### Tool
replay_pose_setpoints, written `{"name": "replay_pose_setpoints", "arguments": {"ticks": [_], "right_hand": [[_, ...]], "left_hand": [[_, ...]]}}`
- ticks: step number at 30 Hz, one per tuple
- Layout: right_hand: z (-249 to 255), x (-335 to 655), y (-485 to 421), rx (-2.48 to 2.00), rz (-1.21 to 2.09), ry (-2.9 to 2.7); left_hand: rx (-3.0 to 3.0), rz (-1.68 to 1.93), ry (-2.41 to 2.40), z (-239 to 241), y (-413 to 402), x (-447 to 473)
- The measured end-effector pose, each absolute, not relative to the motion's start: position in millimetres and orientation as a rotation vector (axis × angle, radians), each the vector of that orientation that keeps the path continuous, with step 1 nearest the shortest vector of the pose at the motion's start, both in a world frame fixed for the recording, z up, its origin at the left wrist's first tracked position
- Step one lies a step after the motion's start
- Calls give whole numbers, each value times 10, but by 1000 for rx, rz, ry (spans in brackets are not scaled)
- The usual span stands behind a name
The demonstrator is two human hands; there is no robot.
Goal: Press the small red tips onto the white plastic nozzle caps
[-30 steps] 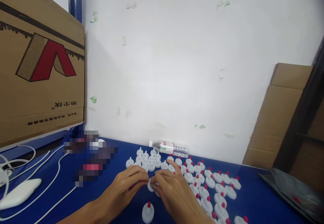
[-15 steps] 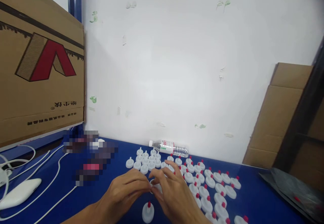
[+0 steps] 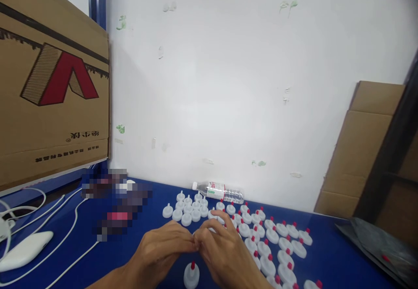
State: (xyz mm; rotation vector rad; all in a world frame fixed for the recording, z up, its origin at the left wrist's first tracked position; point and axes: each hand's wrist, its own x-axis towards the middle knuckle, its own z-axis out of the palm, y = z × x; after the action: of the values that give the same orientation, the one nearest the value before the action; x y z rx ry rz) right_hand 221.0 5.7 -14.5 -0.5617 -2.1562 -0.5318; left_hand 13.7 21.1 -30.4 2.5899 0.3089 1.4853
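My left hand [image 3: 161, 247] and my right hand [image 3: 224, 252] meet fingertip to fingertip low in the middle of the view. Both are closed in a pinch around a white nozzle lid, now almost wholly hidden by the fingers. Just in front of them, a white lid with a red tip [image 3: 191, 277] stands alone on the blue table [image 3: 130, 245]. Beyond the left fingers is a cluster of several white nozzle lids [image 3: 186, 219] with bare spouts. Many red-tipped white lids [image 3: 267, 264] spread out to the right, some partly behind my right hand.
Against the wall lies a clear water bottle [image 3: 225, 192]. White cables and a white plastic device [image 3: 28, 250] are on the left, beneath a large cardboard box [image 3: 65, 119]. A grey plastic bag [image 3: 375, 245] and folded cardboard [image 3: 355, 154] are at the right.
My right fingers have curled in closer against the left ones, covering the white lid that showed between them before. The lids on the table have stayed in place.
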Motion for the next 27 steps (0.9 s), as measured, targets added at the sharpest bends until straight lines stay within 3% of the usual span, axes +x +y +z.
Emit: {"name": "replay_pose_setpoints", "arguments": {"ticks": [13, 23, 27], "right_hand": [[-100, 2192, 32, -505, -602, -2076], [-66, 2137, 54, -416, -862, -1958], [-48, 2116, 36, -389, -856, -1931]], "left_hand": [[2715, 1405, 275, -205, 137, 111], [2379, 1540, 559, -169, 121, 169], [2097, 1389, 697, -224, 181, 197]]}}
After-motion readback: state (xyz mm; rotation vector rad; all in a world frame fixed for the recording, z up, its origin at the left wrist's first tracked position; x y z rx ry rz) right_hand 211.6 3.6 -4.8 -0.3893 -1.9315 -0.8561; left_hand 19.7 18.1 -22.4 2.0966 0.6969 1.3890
